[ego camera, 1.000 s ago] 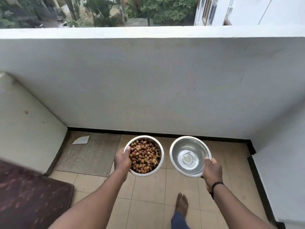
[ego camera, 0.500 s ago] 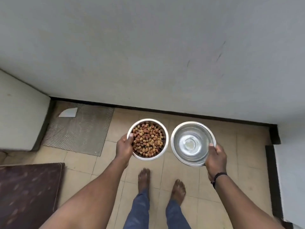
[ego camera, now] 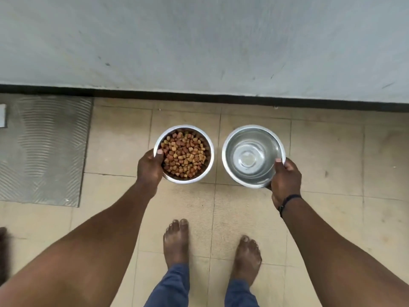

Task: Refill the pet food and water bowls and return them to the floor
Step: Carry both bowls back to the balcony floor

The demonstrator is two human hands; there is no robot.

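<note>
A steel food bowl (ego camera: 209,151) full of brown kibble (ego camera: 183,155) is held by its left rim in my left hand (ego camera: 149,168), thumb over the edge. Beside it, a steel water bowl (ego camera: 226,156) with clear water inside is gripped at its right rim by my right hand (ego camera: 285,180). Both bowls hang side by side above the beige tiled floor (ego camera: 327,156), a little in front of my bare feet (ego camera: 176,242).
A white wall with a black skirting (ego camera: 199,97) runs across just beyond the bowls. A grey ribbed mat (ego camera: 44,149) lies on the floor at the left. A dark rug edge (ego camera: 3,251) shows at the far left.
My view has tipped from the balcony wall down to the floor. Both bowls have come lower and closer to the tiles, and both feet now stand under them.
</note>
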